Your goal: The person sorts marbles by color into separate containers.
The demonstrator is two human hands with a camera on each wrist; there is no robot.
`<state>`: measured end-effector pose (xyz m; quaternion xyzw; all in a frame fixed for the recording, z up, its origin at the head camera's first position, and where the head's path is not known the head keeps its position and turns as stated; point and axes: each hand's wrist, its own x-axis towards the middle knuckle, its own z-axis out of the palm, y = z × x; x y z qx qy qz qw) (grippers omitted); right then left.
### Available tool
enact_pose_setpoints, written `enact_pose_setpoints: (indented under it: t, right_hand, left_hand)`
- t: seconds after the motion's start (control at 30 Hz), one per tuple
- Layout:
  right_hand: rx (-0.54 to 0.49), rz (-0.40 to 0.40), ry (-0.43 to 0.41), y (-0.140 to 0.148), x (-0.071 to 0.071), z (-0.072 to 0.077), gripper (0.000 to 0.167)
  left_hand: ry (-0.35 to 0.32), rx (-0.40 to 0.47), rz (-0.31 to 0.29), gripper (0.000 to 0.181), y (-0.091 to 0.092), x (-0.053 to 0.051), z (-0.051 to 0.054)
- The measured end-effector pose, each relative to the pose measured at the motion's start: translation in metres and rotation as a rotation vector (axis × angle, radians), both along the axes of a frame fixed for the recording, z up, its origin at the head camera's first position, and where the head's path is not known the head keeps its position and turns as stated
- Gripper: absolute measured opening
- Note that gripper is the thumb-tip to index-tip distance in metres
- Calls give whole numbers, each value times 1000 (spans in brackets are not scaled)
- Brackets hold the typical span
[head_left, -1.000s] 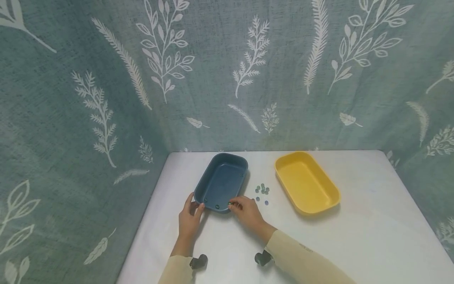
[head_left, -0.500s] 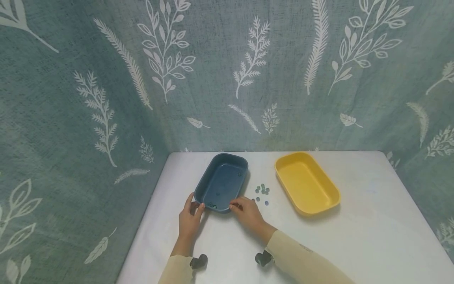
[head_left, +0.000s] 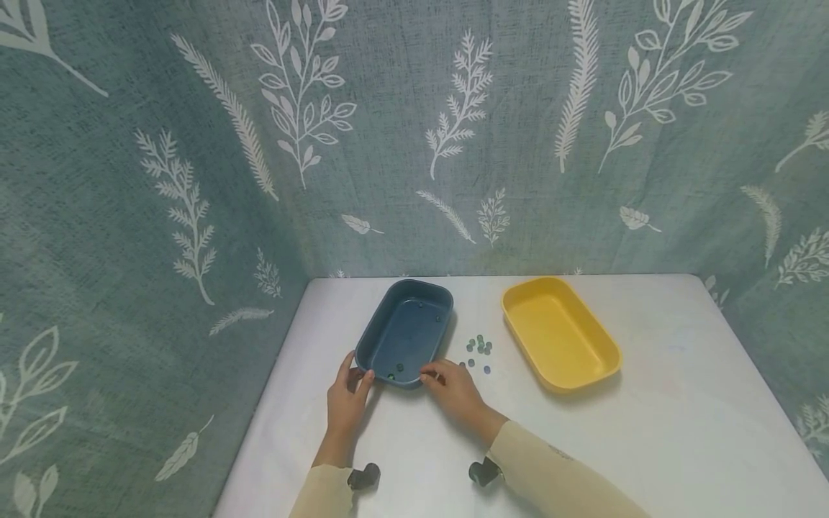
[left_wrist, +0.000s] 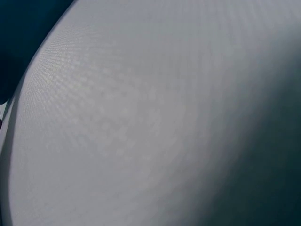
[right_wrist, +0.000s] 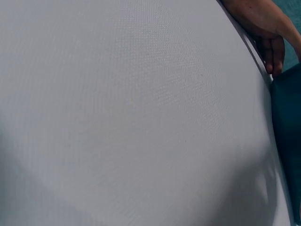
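In the head view, the left hand point(head_left: 346, 404) grips the near left corner of a blue tray point(head_left: 388, 327), thumb at the rim and fingers around the outer wall. At the near right corner, the right hand point(head_left: 455, 392) pinches the rim between thumb and fingers. Several small dark green marbles lie inside: one marble point(head_left: 391, 376) and another point(head_left: 399, 367) near the front, two toward the far right. Part of the tray fills the upper left of the left wrist view. The right wrist view has the tray point(right_wrist: 288, 127) at its right edge, with a hand point(right_wrist: 263, 21) touching it.
Right of the blue tray, several loose pale green and bluish marbles point(head_left: 481, 345) lie on the white table point(head_left: 570, 446). Beyond them stands a yellow tray point(head_left: 557, 334). Patterned green cloth point(head_left: 395, 144) hangs behind the table and at both sides.
Inside the blue tray the marbles have rolled about; one is now near the far end, and none shows beside the right fingertips. Both hands have stayed nearly in place.
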<state>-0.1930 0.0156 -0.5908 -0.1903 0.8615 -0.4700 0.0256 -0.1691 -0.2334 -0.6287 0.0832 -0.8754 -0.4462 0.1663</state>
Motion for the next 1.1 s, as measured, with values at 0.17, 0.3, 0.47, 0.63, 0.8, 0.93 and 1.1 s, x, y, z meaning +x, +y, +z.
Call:
enact_pose_setpoints:
  t: [0.17,0.3,0.47,0.63,0.8,0.93,1.1]
  right_hand:
    - [-8,-28,14,9,-3,1,19]
    - [-16,-70,25,21,-10,0,17]
    - [-49,-134,60,40,-20,-2,17]
    - [-71,-175,80,60,-30,-6,15]
    - [-42,-217,64,73,-38,-10,16]
    - [-5,-246,69,78,-44,-10,22]
    - [100,-260,59,80,-52,-9,29]
  left_hand:
    - [7,-19,6,66,1,0,3]
    - [13,-30,13,66,0,0,5]
    - [-2,-38,18,66,0,-1,6]
    - [-7,-32,19,66,0,0,6]
    - [-10,-14,19,66,-1,0,4]
    - [-13,-1,17,65,0,0,2]
    - [-6,-10,17,66,1,1,2]
